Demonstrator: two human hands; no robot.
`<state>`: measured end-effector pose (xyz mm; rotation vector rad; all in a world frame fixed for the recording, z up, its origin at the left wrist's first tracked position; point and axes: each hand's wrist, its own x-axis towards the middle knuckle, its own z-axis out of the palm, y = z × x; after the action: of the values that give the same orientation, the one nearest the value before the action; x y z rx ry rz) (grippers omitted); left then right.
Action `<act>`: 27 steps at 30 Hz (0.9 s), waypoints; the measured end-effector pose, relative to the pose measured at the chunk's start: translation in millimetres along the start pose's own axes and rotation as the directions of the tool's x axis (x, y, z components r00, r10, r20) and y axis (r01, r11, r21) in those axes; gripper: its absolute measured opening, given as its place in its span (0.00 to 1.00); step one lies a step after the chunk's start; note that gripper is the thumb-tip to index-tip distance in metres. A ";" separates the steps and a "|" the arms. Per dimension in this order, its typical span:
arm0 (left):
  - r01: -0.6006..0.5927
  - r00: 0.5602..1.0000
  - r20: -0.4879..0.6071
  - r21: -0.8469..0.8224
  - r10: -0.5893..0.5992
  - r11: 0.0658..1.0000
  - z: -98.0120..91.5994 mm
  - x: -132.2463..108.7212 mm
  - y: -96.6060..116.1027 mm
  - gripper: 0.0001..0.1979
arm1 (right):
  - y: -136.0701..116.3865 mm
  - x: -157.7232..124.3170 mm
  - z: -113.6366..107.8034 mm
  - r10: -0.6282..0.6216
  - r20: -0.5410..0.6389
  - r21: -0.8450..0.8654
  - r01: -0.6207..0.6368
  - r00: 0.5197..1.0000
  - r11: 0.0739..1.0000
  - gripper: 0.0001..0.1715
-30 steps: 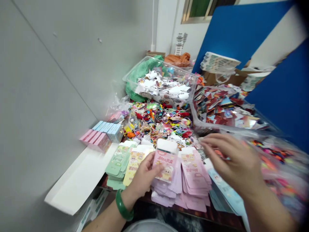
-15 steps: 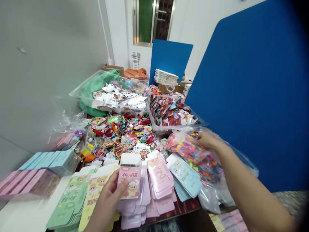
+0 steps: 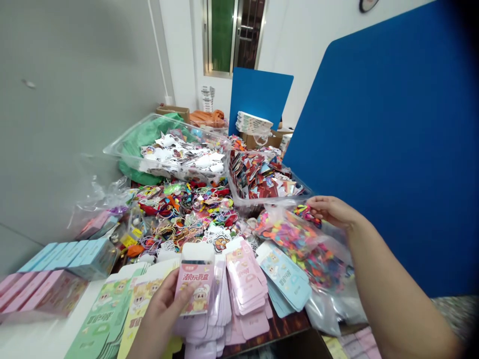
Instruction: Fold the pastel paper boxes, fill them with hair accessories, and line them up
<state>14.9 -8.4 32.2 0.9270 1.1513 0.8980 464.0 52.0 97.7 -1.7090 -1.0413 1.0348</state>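
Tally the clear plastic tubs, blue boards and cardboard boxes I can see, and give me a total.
Clear plastic tubs: 2, the left tub and the right tub
Blue boards: 2, the near board and the far board
Cardboard boxes: 2, the left box and the right box
Total: 6

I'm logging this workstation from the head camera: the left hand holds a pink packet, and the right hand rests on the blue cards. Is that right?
Not quite. The head view shows the right hand off the blue cards, at the top of a clear plastic bag of colourful pieces. The left hand does hold the pink packet.
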 end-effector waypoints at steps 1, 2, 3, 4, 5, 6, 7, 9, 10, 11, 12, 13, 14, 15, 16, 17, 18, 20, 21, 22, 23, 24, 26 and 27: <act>-0.017 1.000 -0.002 0.004 0.017 1.000 -0.6 0.8 -1.0 0.30 | -3.3 -1.4 1.2 -0.008 0.003 0.026 0.008 1.000 1.000 0.26; -0.032 0.999 0.000 0.007 0.032 0.999 -1.3 2.0 -2.4 0.30 | -7.2 -3.0 3.3 -0.017 0.005 0.047 0.017 1.000 0.999 0.26; -0.043 0.999 0.003 0.008 0.043 0.999 -1.7 3.3 -4.0 0.29 | -11.7 -4.9 6.7 -0.027 0.008 0.064 0.027 1.000 0.998 0.26; -0.048 0.999 0.009 0.007 0.048 0.999 -1.9 4.6 -5.7 0.29 | -16.7 -7.1 11.8 -0.034 0.017 0.077 0.033 0.999 0.996 0.26; -0.053 0.998 0.017 0.009 0.053 0.999 -1.6 5.7 -7.1 0.28 | -21.9 -9.8 19.1 -0.042 0.032 0.089 0.039 0.999 0.995 0.25; -0.061 0.998 0.028 0.013 0.060 0.998 -0.7 6.5 -8.2 0.28 | -27.1 -13.1 28.8 -0.058 0.052 0.100 0.053 0.997 0.994 0.24; -0.071 0.997 0.043 0.020 0.070 0.997 0.8 6.9 -8.8 0.27 | -32.1 -17.0 40.9 -0.085 0.077 0.112 0.076 0.993 0.991 0.23; -0.104 0.991 0.088 0.033 0.101 0.994 5.0 7.2 -8.8 0.23 | -41.0 -26.6 72.1 -0.163 0.142 0.130 0.144 0.976 0.981 0.21; -0.112 0.987 0.116 0.023 0.109 0.993 7.6 7.4 -8.5 0.22 | -44.8 -32.4 90.2 -0.209 0.178 0.137 0.186 0.961 0.973 0.20; -0.122 0.984 0.133 0.004 0.120 0.993 10.0 7.8 -8.2 0.21 | -48.0 -38.8 109.1 -0.258 0.210 0.142 0.231 0.943 0.962 0.19; -0.127 0.979 0.158 -0.019 0.128 0.992 12.2 8.4 -8.0 0.20 | -50.7 -45.6 128.2 -0.304 0.241 0.141 0.277 0.922 0.951 0.18; -0.139 0.973 0.181 -0.047 0.145 0.989 13.9 9.1 -7.8 0.20 | -52.8 -52.5 146.7 -0.351 0.272 0.139 0.324 0.896 0.936 0.16; -0.153 0.966 0.199 -0.074 0.165 0.985 15.1 9.6 -7.7 0.20 | -54.6 -59.3 163.9 -0.397 0.301 0.137 0.373 0.867 0.918 0.14; -0.161 0.960 0.216 -0.096 0.178 0.982 15.6 10.0 -7.4 0.20 | -55.9 -65.6 179.4 -0.439 0.332 0.132 0.420 0.835 0.898 0.12; -0.164 0.956 0.226 -0.114 0.187 0.980 15.5 10.0 -6.9 0.20 | -56.9 -71.0 192.7 -0.472 0.369 0.120 0.463 0.801 0.878 0.11; -0.164 0.955 0.229 -0.127 0.190 0.978 14.8 9.7 -6.3 0.20 | -57.6 -75.4 203.7 -0.492 0.417 0.094 0.503 0.764 0.859 0.09; -0.162 0.956 0.223 -0.135 0.189 0.978 13.6 9.2 -5.5 0.21 | -58.3 -78.6 212.4 -0.500 0.475 0.055 0.542 0.724 0.838 0.08; -0.173 0.962 0.190 -0.138 0.197 0.975 10.2 8.1 -3.8 0.20 | -59.6 -82.2 223.6 -0.486 0.585 -0.048 0.626 0.649 0.778 0.07; -0.185 0.963 0.170 -0.137 0.207 0.973 8.3 7.7 -3.2 0.20 | -60.3 -82.8 226.8 -0.476 0.628 -0.088 0.664 0.616 0.742 0.06; -0.196 0.964 0.154 -0.137 0.217 0.971 6.5 7.6 -2.9 0.19 | -61.2 -82.8 228.7 -0.470 0.658 -0.111 0.692 0.589 0.713 0.07; -0.205 0.964 0.144 -0.139 0.224 0.969 4.8 7.7 -3.1 0.19 | -62.2 -82.3 229.7 -0.471 0.671 -0.117 0.709 0.573 0.695 0.07; -0.208 0.963 0.140 -0.148 0.229 0.967 3.3 8.0 -3.7 0.19 | -63.2 -81.1 230.0 -0.481 0.669 -0.111 0.716 0.567 0.689 0.08; -0.199 0.964 0.144 -0.177 0.225 0.964 1.0 8.8 -6.4 0.20 | -65.5 -76.1 228.7 -0.506 0.630 -0.088 0.702 0.589 0.707 0.09; -0.194 0.964 0.148 -0.186 0.222 0.963 0.2 8.9 -8.5 0.20 | -66.7 -71.8 227.5 -0.516 0.590 -0.087 0.684 0.622 0.724 0.09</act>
<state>17.4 -3.2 21.3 0.9759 0.8294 1.0504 216.7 59.4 109.9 -1.1112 -2.0765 0.9180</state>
